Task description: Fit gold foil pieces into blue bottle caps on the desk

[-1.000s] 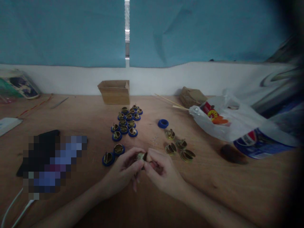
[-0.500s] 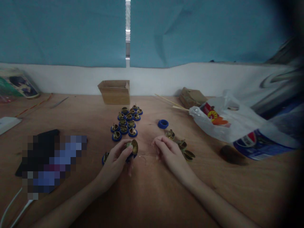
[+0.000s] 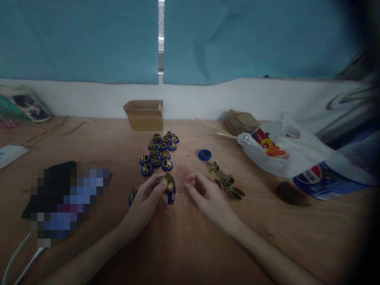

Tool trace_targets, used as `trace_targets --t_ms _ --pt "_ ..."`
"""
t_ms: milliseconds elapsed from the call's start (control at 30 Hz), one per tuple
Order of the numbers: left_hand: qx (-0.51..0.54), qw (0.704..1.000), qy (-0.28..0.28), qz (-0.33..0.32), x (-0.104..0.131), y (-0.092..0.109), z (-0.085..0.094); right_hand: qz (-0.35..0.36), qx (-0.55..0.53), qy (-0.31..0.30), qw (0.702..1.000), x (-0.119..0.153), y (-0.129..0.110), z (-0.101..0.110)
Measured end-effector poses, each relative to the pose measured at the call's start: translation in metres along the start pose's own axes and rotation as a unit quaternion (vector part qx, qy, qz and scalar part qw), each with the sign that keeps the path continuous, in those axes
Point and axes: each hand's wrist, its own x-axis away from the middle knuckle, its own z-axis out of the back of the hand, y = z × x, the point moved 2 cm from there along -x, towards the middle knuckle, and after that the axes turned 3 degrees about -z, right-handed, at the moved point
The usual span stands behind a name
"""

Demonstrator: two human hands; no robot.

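My left hand (image 3: 150, 192) is closed on a round brass fitting (image 3: 170, 183), its domed disc tilted toward the right. A blue ring piece (image 3: 171, 197) shows just under the disc; whether the two are joined I cannot tell. To the right, apart from the fitting, my right hand (image 3: 203, 190) has thumb and forefinger parted, with nothing visible between them. Beyond the left hand stand several brass fittings seated in blue rings (image 3: 155, 160). Several bare brass fittings (image 3: 227, 180) lie beside the right hand, and a loose blue ring (image 3: 204, 154) sits behind them.
An open cardboard box (image 3: 145, 118) stands by the wall, with a smaller carton (image 3: 242, 122) farther right. A plastic bag (image 3: 267, 158) and a Pepsi-labelled package (image 3: 320, 180) occupy the right side. A dark phone-like object (image 3: 38, 194) and white cables (image 3: 18, 253) lie left.
The brass fitting has turned to show more of its face, and the blue piece under it shows more. My right hand has moved slightly left, its thumb and forefinger parting.
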Motion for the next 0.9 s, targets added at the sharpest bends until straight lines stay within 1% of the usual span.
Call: trace_targets --t_ms 67,133,233,367,467,567,667,733,800,900 --pt "0.003 1.000 0.005 -0.002 0.001 0.001 0.000 0.018 -0.053 -0.034 0.998 0.003 -0.005 -0.002" --pt "0.007 1.000 0.006 -0.003 0.001 0.002 0.000 0.026 -0.084 -0.075 0.993 0.007 -0.007 -0.005" --pt "0.010 1.000 -0.002 -0.002 0.001 0.002 0.000 0.020 -0.075 -0.112 0.991 0.011 -0.005 -0.010" --pt "0.024 0.999 -0.028 -0.004 0.002 0.001 0.000 0.015 -0.072 -0.107 0.992 0.011 -0.002 -0.013" --pt "0.032 0.998 -0.046 -0.012 0.003 -0.001 0.001 0.014 -0.104 -0.105 0.989 0.010 -0.003 -0.012" --pt "0.036 0.998 -0.045 -0.022 0.004 -0.002 0.002 0.009 -0.132 -0.115 0.985 0.008 -0.003 -0.010" --pt "0.039 0.998 -0.052 -0.026 0.005 0.001 0.001 0.002 -0.125 -0.131 0.983 0.005 -0.003 -0.010" --pt "0.039 0.997 -0.059 -0.028 0.005 0.002 -0.001 -0.004 -0.130 -0.128 0.983 0.005 -0.004 -0.009" --pt "0.041 0.997 -0.049 -0.036 0.005 0.004 -0.001 -0.010 -0.144 -0.118 0.982 0.005 -0.007 -0.006" --pt "0.051 0.998 -0.005 -0.044 0.004 0.004 0.001 -0.015 -0.144 -0.131 0.981 0.005 -0.014 0.005"
